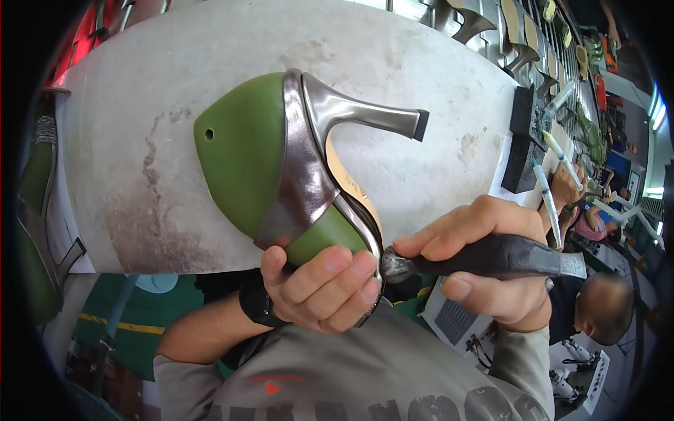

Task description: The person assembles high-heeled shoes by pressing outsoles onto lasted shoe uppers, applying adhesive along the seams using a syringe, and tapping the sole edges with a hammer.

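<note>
A high-heeled shoe (298,175) in shiny pewter sits on a green shoe last (242,147), lying on its side with the heel pointing right and the tan sole edge facing right. My left hand (326,288) is closed round the toe end from below, fingers on the green last and the shoe's front. My right hand (484,259) grips a dark hammer (491,258), fingers above and thumb below. Its round, worn metal face touches or nearly touches the sole edge near the toe. The hammer's handle is hidden by my hand.
Beneath the shoe is a pale, stained worktable (421,63). Another green last with a shoe (42,210) stands at the left. Black blocks (523,140) and syringes (546,193) sit at the right, with racked heeled shoes (474,24) behind. A co-worker (604,309) is at the far right.
</note>
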`<state>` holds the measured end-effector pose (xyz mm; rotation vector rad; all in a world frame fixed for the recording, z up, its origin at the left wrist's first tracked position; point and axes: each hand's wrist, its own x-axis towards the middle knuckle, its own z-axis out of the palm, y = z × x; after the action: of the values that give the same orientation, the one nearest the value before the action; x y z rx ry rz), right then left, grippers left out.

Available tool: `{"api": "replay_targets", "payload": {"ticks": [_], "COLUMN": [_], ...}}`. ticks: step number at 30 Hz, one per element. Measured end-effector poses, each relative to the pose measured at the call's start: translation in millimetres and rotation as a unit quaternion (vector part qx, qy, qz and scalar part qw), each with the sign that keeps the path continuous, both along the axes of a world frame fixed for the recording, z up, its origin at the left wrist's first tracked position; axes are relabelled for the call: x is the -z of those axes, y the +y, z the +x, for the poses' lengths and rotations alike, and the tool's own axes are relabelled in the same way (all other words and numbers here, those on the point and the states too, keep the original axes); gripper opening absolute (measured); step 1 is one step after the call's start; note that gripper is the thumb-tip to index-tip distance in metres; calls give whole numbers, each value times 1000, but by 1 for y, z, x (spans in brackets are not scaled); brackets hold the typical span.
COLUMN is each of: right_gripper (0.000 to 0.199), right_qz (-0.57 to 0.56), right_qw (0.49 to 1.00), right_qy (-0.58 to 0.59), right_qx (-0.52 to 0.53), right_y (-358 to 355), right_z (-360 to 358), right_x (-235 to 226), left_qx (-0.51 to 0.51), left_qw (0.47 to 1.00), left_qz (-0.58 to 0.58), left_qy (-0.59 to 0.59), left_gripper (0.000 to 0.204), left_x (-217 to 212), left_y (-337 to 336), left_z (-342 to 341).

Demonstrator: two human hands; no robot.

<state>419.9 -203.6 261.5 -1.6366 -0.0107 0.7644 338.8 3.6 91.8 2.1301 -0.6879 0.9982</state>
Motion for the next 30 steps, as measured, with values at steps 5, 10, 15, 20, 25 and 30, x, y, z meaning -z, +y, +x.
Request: {"api": "replay_targets", "payload": {"ticks": [5,10,15,20,25,30], "right_gripper": [32,31,35,28,24,24], "right_qz": [1,51,103,26,-7,-25], "right_qw": [998,996,985,999,999,997], "right_qy": [33,-35,-84,-17,25,58], "right_qx": [-52,61,111,33,32,44], "right_y": [1,-6,-14,-2,12,24], "right_z": [20,-6,-20,2,29,39], "right_x": [1,15,14,7,8,6], "left_qx": [-21,-22,-25,-22,-17,-25], "left_qw": [1000,999,999,999,1000,999], "left_qz": [-3,-10,-5,-12,-11,-28], "left_qy": [-4,34,40,32,23,26], "left_gripper": [20,22,23,22,21,20], "left_x": [0,-4,-7,-6,-5,-4], "left_y": [-4,-4,-3,-5,-3,-1], "left_z": [-3,-4,-6,-5,-3,-4]}}
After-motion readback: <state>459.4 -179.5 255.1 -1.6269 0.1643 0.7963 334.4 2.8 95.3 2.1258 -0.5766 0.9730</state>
